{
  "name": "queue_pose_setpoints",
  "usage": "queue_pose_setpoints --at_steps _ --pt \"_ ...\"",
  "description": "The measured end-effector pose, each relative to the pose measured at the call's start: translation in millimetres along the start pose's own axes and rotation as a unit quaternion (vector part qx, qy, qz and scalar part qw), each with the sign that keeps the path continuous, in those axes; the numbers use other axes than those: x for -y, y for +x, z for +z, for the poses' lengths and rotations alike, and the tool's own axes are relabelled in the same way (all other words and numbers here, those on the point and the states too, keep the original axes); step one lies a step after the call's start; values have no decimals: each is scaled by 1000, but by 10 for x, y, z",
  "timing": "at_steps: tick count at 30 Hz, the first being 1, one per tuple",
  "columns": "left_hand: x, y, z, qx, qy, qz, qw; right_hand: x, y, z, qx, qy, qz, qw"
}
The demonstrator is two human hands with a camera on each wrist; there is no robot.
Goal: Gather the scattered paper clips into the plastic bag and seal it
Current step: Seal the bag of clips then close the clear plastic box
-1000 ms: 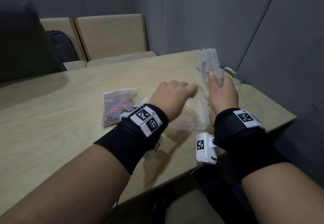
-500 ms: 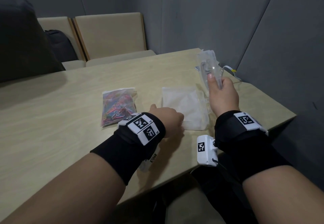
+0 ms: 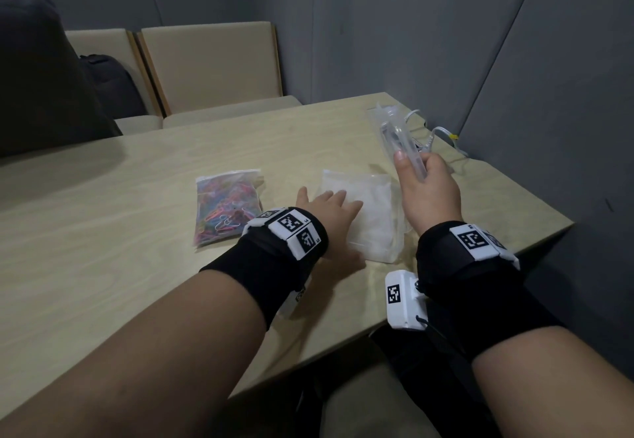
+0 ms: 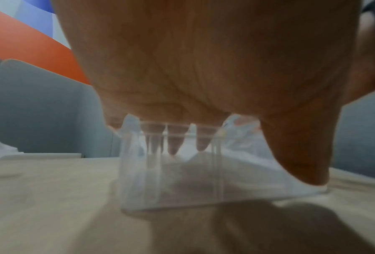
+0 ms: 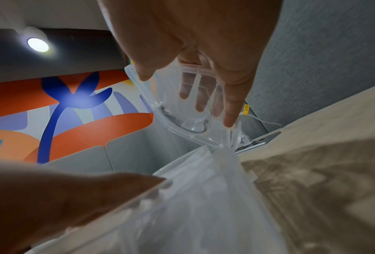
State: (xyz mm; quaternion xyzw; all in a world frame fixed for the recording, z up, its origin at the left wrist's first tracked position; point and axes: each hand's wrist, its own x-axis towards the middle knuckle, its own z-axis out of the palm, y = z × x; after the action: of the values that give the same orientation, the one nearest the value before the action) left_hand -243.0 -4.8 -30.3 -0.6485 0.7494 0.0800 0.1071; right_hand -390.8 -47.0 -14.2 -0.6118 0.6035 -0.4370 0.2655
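A zip bag full of coloured paper clips lies flat on the table, left of my hands. To its right stands a shallow clear plastic box with whitish clear bags inside. My left hand lies on those bags with its fingers straight and spread. In the left wrist view the fingers show through the box wall. My right hand grips the box's clear lid and holds it upright, thumb on one face, fingers on the other.
A white cable lies at the table's far right corner against the grey partition. Two beige chairs stand behind the table, a black backpack on the left one. The table's edge runs close by my right wrist.
My left hand has dropped from a loose fist above the box to its near side and spread its fingers flat on the bags inside. My right hand still holds the lid up.
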Motion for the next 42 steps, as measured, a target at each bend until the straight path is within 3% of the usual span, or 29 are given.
queue_pose_setpoints --at_steps 4,14,19,22,25,27,29,32,35,38,40,42 --pt "18 36 24 39 21 8 999 -1 2 -18 5 3 3 1000" --pt "-2 15 -50 54 2 9 998 6 -14 7 11 -19 -14 1000" --pt "154 -63 -158 -45 -148 -50 987 -79 -66 -35 53 -108 -71 990" --pt "365 -101 -234 -119 -272 -122 947 -160 -161 -38 103 -192 -115 969" --pt "497 -126 -292 -191 -328 -196 904 -185 -284 -39 152 -227 -145 951" --pt "487 -130 -306 -192 -327 -214 900 -154 -347 -48 174 -231 -157 944" --pt "431 -120 -288 -167 -303 -213 914 -103 -386 -54 192 -251 -156 936" --pt "367 -90 -232 -124 -232 -198 944 -35 -394 -60 192 -292 -136 927" --pt "362 -62 -194 -104 -179 -192 959 -15 -366 -75 132 -277 -109 945" --pt "363 -51 -169 -92 -166 -190 963 -38 -305 -88 88 -252 7 964" --pt "357 -42 -141 -93 -168 -187 963 -69 -254 -76 102 -241 96 960" --pt "346 -28 -113 -100 -174 -186 962 -112 -212 -56 114 -210 132 962"
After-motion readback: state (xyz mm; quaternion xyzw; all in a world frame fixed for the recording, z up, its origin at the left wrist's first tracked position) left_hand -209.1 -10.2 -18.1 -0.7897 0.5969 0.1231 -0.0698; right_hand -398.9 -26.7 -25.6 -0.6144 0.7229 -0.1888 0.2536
